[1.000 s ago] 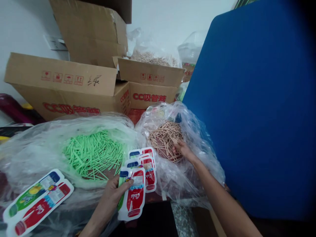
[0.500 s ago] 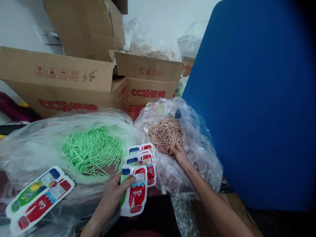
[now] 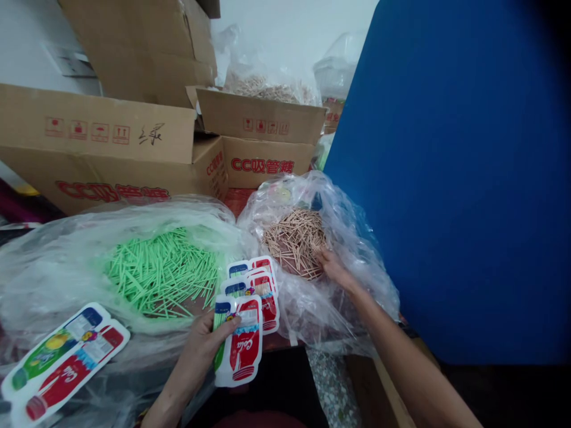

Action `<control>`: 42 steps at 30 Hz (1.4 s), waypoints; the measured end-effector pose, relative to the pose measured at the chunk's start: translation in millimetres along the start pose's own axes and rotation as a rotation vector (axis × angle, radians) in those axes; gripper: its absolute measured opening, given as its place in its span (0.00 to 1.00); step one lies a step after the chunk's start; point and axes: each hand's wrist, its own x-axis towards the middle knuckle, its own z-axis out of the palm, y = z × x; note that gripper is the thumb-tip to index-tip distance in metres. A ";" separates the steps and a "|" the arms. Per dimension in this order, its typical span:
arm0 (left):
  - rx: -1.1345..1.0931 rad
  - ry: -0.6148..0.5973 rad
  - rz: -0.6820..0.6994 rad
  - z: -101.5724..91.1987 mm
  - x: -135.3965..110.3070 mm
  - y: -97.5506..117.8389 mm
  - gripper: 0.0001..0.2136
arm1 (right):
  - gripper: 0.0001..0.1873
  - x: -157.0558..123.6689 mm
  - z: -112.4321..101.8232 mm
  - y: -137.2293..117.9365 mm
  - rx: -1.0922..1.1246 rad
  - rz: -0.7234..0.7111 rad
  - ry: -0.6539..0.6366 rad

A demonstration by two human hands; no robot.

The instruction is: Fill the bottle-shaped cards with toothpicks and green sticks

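My left hand grips a bottle-shaped red and white packet with green sticks showing in its left half. Two more such packets lie just beyond it. My right hand reaches into a clear plastic bag, its fingers resting on a pile of thin brown sticks. Whether it holds any sticks is hidden by the fingers and the bag. A larger clear bag at the left holds a heap of green sticks.
Flat printed packets lie at the lower left. Cardboard boxes with red print stand behind the bags, one holding another bag of brown sticks. A big blue panel fills the right side.
My right hand has shifted a little over the brown sticks inside the bag. My left hand keeps the packet in about the same place. The view has drifted slightly.
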 end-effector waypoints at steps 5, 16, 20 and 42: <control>0.025 -0.006 -0.004 -2.2 1.9 -4.4 0.13 | 0.10 0.7 2.6 -2.7 -0.250 0.005 -0.116; -0.021 0.023 -0.019 -8.1 0.2 -1.3 0.15 | 0.04 13.8 14.0 -13.8 -0.168 0.097 -0.058; -0.014 -0.010 -0.020 -8.7 1.9 -5.0 0.14 | 0.15 4.8 7.2 -9.6 0.131 0.106 -0.021; 0.075 -0.279 0.063 17.4 1.4 8.0 0.09 | 0.07 -87.4 32.4 -147.1 1.339 -0.090 0.070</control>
